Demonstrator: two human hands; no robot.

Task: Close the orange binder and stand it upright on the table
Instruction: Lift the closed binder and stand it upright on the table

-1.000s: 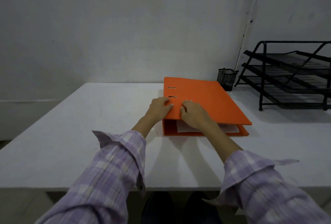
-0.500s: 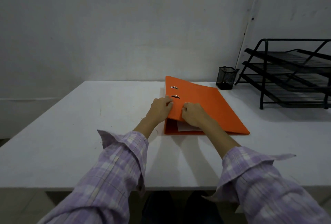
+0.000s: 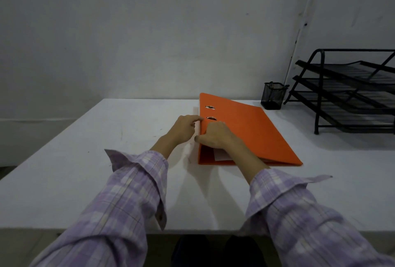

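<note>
The orange binder (image 3: pixel 252 130) lies on the white table (image 3: pixel 106 160), its spine side raised on the left and its cover sloping down to the right. White paper shows inside at the near end. My right hand (image 3: pixel 215 135) grips the spine edge, fingers on the cover and thumb against the spine. My left hand (image 3: pixel 183 129) is at the spine's left side, its fingertips touching the top edge near two metal slots.
A black mesh pen cup (image 3: pixel 273 95) stands behind the binder at the back. A black three-tier wire tray rack (image 3: pixel 346 93) fills the table's right side. A grey wall runs along the far edge.
The binder's spine side has risen, so the cover tilts more steeply. My right hand has slid left onto the spine edge, and my left hand has shifted off the cover to the spine's side.
</note>
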